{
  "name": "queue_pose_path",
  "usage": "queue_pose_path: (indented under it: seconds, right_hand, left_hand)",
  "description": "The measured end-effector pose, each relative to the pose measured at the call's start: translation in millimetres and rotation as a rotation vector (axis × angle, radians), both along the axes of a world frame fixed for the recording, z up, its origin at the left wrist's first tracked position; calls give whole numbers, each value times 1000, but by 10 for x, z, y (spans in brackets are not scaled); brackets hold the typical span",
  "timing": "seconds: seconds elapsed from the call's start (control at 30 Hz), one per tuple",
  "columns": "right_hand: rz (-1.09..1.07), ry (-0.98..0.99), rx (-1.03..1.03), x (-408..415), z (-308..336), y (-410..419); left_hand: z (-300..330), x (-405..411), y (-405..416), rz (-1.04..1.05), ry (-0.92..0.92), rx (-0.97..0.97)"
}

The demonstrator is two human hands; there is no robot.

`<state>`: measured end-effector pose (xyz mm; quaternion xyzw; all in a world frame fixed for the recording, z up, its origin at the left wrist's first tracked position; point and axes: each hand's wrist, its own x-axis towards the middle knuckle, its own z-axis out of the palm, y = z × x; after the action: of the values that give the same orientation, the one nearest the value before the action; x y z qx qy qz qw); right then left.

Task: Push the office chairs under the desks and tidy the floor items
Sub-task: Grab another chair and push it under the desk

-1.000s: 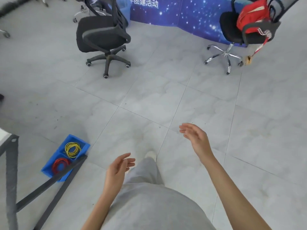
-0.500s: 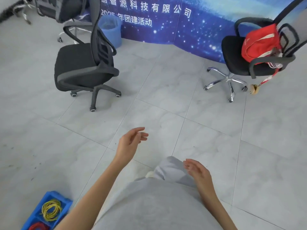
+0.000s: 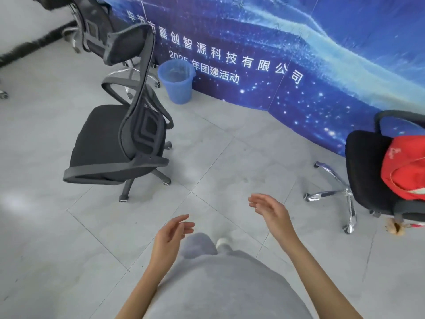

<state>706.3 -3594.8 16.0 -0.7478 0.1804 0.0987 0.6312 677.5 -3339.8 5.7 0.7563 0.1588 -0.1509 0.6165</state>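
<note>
A black mesh office chair [image 3: 119,143] stands on the grey tiled floor at the left, its back turned toward me. A second black chair [image 3: 370,171] with a chrome base stands at the right edge and carries a red bag [image 3: 407,171]. My left hand [image 3: 170,236] and my right hand [image 3: 271,210] hang in front of me, low in the middle, both empty with fingers apart. Neither touches a chair. A small brown object [image 3: 395,229] lies on the floor under the right chair.
A blue waste bin [image 3: 177,81] stands against a blue printed banner wall [image 3: 299,54] at the back. More chairs [image 3: 92,26] stand at the far left. My grey trousers and a white shoe [image 3: 222,242] fill the bottom.
I have walked forward and the view has tilted up: both chairs are closer and larger, and the blue tray of coloured wire coils has dropped out of view. My hands swing as I walk.
</note>
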Motion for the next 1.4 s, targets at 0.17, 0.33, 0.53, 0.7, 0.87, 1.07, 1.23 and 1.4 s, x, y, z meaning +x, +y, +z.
queue_pose_path:
  seconds: [0.17,0.33,0.53,0.7,0.87,1.07,1.23,1.4]
  right_hand:
    - [159,-60,24,1600,173,-23]
    - [215,-33,25,2819,-89,49]
    - [312,53,-23,3906,-208,47]
    - [488,92,-46,4884,-147,150]
    - [879,-27,-110,6040,49,679]
    - [1522,-602,-275,7101,338,1762]
    - [2005,-1044,-339,7289,362,2537]
    - [2300,-1115,-559,7172,101,2789]
  left_hand:
    - [-7,948,-154,175,14,-10]
    - [-146,2322,-272,225,-25,0]
    - [119,3934,-198,253,-139,59]
    - [416,4729,-34,394,-198,92]
    - [502,5085,92,655,-241,269]
    - [378,5098,212,1007,-128,615]
    - [355,5001,267,833,369,803]
    - [351,4883,419,679,444,812]
